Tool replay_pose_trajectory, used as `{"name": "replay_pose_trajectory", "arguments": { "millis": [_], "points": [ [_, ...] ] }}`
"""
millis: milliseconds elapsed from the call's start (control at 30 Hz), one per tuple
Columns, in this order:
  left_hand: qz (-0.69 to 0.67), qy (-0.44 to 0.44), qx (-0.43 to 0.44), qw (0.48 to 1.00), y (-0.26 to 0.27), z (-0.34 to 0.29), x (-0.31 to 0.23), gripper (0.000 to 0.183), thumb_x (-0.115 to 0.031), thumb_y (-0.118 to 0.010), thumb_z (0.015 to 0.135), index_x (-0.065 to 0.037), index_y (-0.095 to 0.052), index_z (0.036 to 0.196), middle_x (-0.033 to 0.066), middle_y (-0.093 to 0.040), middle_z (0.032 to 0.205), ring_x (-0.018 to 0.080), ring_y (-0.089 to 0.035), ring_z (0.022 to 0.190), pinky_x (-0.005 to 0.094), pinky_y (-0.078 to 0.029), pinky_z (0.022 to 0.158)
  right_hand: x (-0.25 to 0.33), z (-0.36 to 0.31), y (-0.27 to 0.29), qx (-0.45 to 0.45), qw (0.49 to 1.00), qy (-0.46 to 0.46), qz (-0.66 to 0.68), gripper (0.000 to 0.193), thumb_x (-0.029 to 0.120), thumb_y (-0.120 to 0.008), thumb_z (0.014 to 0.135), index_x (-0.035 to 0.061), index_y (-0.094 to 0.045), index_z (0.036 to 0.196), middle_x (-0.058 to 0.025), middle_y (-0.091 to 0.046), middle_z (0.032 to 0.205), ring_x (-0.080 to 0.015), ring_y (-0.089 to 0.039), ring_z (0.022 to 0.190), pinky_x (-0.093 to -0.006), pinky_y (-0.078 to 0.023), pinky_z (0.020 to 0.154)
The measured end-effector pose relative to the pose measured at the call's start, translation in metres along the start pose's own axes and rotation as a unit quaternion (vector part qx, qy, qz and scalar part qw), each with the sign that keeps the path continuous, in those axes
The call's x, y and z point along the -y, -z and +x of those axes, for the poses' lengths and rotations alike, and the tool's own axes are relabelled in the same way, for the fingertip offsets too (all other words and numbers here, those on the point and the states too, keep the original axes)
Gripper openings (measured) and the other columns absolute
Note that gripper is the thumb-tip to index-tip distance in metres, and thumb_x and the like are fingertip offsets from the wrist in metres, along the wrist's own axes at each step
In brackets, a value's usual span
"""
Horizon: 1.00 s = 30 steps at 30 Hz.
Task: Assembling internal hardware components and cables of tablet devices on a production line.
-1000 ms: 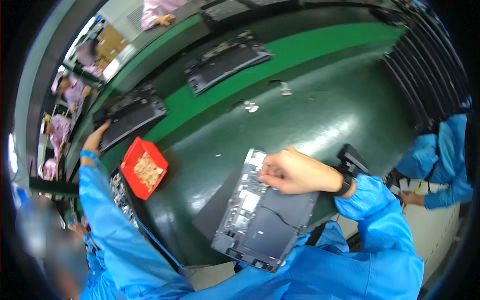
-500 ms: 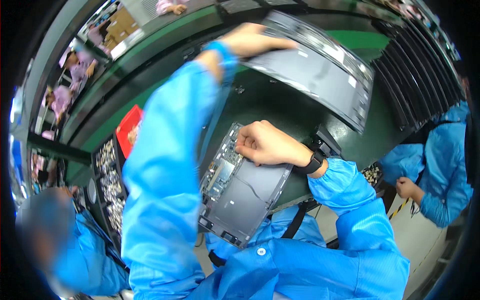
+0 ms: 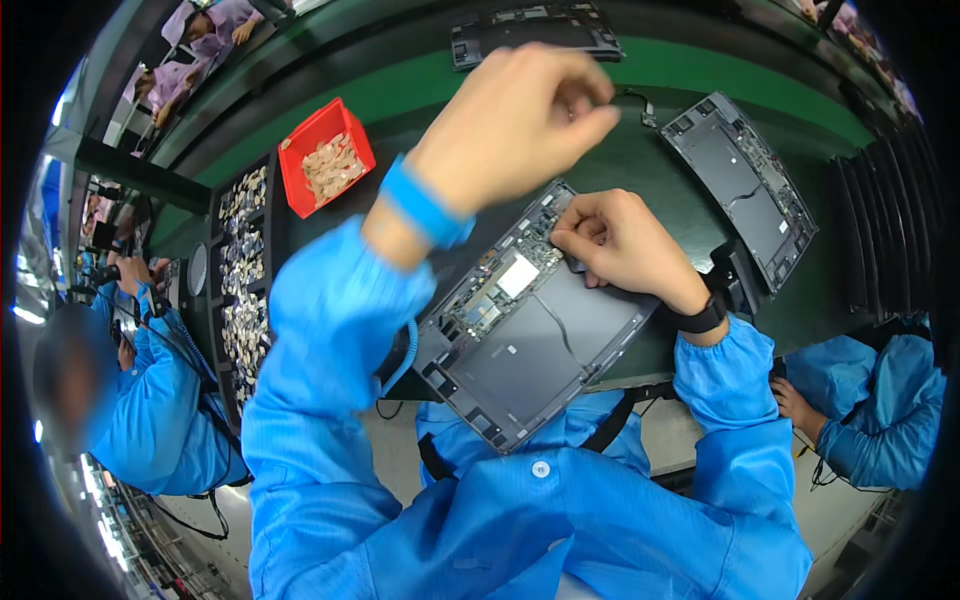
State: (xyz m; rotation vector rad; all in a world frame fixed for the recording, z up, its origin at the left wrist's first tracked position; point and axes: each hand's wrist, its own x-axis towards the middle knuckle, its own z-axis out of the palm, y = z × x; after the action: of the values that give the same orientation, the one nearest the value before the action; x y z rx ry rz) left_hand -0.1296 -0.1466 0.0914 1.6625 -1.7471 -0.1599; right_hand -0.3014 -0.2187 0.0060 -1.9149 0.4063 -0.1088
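A dark grey laptop base (image 3: 545, 365) with an exposed circuit board lies tilted in front of me, its near corner over the table edge. My right hand (image 3: 625, 240) is closed at the board's upper right part, fingers curled together; what they pinch is hidden, though something dark shows beneath them. Above the base's far side hangs my left hand (image 3: 515, 125), slightly blurred, thumb apart from the bent fingers and nothing visible between them. A second laptop base (image 3: 750, 195) lies to the right, touched by neither hand.
Another laptop base (image 3: 535, 35) lies at the far side. To the left are a red bin (image 3: 365, 150) of small tan pieces and a black tray (image 3: 275, 300) of small parts. A black stand (image 3: 735, 280) and stacked dark panels (image 3: 885, 230) are on the right. Co-workers sit at both sides.
My left hand has let go of the second laptop base, now lying at the right, and has come back nearer. The right hand stays at the circuit board. The view has shifted.
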Motion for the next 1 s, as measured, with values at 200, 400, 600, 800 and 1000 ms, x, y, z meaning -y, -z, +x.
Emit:
{"name": "replay_pose_trajectory", "arguments": {
  "millis": [200,400,600,800,1000],
  "points": [
    [0.044,0.071,0.028,0.996,-0.019,-0.118,0.010,0.015,-0.010,-0.076,0.083,-0.002,-0.077,0.096,0.0133,-0.073,0.094,0.0300,-0.069,0.086,0.0388,-0.056,0.075,0.003,0.001,-0.005,-0.002,1.000,-0.022,0.011,0.015,0.008,-0.067,0.095,-0.0065,-0.070,0.092,-0.0045,-0.065,0.059,-0.0106,-0.064,0.049,-0.0252,-0.045,0.045],
    [0.059,0.003,-0.023,0.998,-0.043,-0.141,0.016,0.019,-0.008,-0.078,0.080,-0.006,-0.078,0.099,0.0081,-0.071,0.104,0.0260,-0.066,0.091,0.0375,-0.055,0.078,0.002,0.003,-0.008,-0.001,0.999,-0.040,0.012,0.015,0.007,-0.067,0.095,-0.0067,-0.070,0.092,-0.0036,-0.065,0.060,-0.0091,-0.062,0.049,-0.0247,-0.045,0.045],
    [0.091,-0.030,-0.042,0.995,-0.051,-0.142,0.019,0.022,-0.008,-0.079,0.078,-0.008,-0.078,0.100,0.0057,-0.069,0.105,0.0238,-0.065,0.089,0.0366,-0.055,0.076,0.002,0.005,-0.006,0.001,0.998,-0.054,0.016,0.015,0.007,-0.066,0.095,-0.0071,-0.070,0.094,-0.0039,-0.065,0.060,-0.0090,-0.062,0.049,-0.0244,-0.044,0.045],
    [0.125,-0.025,-0.046,0.991,-0.054,-0.141,0.014,0.023,-0.009,-0.079,0.079,-0.008,-0.077,0.102,0.0048,-0.069,0.104,0.0232,-0.065,0.088,0.0357,-0.054,0.075,0.003,0.007,-0.004,0.009,0.998,-0.054,0.012,0.015,0.008,-0.066,0.095,-0.0067,-0.070,0.093,-0.0053,-0.066,0.061,-0.0105,-0.062,0.048,-0.0250,-0.045,0.044],
    [0.122,-0.014,-0.047,0.991,-0.056,-0.142,0.013,0.022,-0.007,-0.077,0.080,-0.005,-0.077,0.103,0.0054,-0.069,0.104,0.0237,-0.065,0.088,0.0355,-0.054,0.077,-0.004,0.007,-0.001,0.020,0.999,-0.032,0.019,0.018,0.013,-0.068,0.096,-0.0046,-0.065,0.097,-0.0073,-0.066,0.061,-0.0125,-0.065,0.048,-0.0259,-0.048,0.043]
  ]
}}
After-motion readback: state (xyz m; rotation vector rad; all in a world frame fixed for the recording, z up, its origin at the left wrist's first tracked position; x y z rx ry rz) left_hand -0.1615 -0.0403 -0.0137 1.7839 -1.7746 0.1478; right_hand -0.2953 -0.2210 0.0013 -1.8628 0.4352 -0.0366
